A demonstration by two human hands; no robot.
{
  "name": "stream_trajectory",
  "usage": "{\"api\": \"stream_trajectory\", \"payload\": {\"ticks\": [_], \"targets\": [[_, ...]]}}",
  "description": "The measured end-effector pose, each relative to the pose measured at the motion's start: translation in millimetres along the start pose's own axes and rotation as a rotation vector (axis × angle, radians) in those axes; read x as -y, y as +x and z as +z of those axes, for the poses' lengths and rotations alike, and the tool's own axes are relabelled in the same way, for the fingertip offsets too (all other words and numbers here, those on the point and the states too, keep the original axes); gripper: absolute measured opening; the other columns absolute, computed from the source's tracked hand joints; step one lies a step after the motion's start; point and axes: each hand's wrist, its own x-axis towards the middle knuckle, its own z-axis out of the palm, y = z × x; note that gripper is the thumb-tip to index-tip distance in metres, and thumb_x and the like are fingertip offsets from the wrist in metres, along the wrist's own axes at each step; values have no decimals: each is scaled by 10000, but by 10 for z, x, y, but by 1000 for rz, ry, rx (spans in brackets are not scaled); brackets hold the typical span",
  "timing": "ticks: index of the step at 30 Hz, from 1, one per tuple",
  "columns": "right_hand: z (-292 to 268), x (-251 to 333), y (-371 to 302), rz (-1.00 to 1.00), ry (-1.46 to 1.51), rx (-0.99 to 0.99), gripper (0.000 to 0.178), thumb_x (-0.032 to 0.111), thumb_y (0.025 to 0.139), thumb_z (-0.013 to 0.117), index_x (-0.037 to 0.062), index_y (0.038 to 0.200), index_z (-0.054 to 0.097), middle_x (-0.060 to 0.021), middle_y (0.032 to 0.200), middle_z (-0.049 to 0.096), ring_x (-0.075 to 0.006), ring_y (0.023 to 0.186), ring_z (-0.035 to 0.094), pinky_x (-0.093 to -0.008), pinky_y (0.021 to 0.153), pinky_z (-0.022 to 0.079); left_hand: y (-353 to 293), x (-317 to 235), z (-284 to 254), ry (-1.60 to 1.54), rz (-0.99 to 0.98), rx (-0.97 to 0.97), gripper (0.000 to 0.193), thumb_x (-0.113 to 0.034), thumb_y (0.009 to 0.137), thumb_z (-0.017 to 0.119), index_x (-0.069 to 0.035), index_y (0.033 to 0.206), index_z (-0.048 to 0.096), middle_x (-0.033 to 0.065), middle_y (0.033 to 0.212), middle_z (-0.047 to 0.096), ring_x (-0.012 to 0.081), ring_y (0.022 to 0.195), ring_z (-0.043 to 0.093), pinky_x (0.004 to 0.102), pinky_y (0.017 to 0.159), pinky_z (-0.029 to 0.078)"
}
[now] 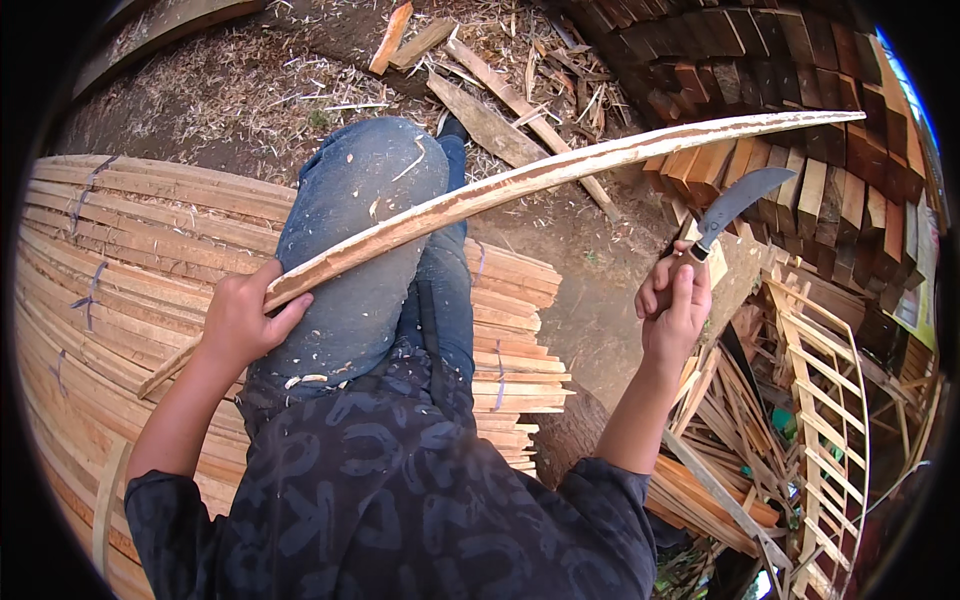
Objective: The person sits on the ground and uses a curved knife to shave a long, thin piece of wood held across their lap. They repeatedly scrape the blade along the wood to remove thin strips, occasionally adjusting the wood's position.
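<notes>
A long strip of wood (520, 182), pale with a brown band along its side, lies slantwise across my raised knee. Its far end reaches toward the upper right. My left hand (247, 318) grips it near its lower end, thumb on one side and fingers over the other. Out to the right, my right hand (678, 298) is wrapped round the handle of a curved knife (740, 205). The dark blade points up and to the right, apart from the wood strip. Wood shavings cling to my jeans (370, 190).
Bundles of tied wooden slats (120, 260) lie beneath and left of me. Stacked timber (800, 190) rises at the far right. A ladder-like wooden frame (825, 430) and loose sticks (735, 450) are at the lower right. Offcuts (490, 120) and shavings litter the ground.
</notes>
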Motion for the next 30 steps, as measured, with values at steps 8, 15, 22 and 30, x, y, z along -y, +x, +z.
{"api": "stream_trajectory", "payload": {"ticks": [8, 15, 22, 30], "targets": [[-43, -89, 130, 82, -344, 241, 254, 291, 1019, 402, 74, 890, 433, 14, 561, 393, -35, 440, 347, -181, 378, 265, -52, 48, 12, -4, 22, -57, 325, -292, 750, 734, -3, 797, 593, 192, 578, 585, 374, 549, 604, 417, 530, 474], [148, -16, 128, 157, -435, 311, 257, 293, 1018, 400, 75, 884, 421, 6, 545, 400, -47, 421, 339, -189, 383, 271, -49, 50, 13, 45, 17, -54, 320, -290, 748, 734, -9, 796, 588, 189, 569, 578, 375, 548, 599, 415, 525, 467], [266, -49, 14, 120, -336, 286, 290, 338, 1021, 361, 88, 882, 407, 8, 527, 370, -49, 387, 303, -198, 340, 243, 6, 18, -16, 14, 7, -32, 326, -282, 739, 740, 1, 810, 593, 192, 574, 580, 375, 549, 601, 407, 528, 471], [170, 102, 134, 211, -378, 371, 253, 296, 1016, 398, 84, 880, 401, 18, 535, 399, -51, 412, 356, -200, 369, 289, 4, 11, -22, 6, -17, 10, 325, -277, 739, 742, 0, 809, 586, 196, 582, 582, 372, 549, 603, 411, 525, 472]]}}
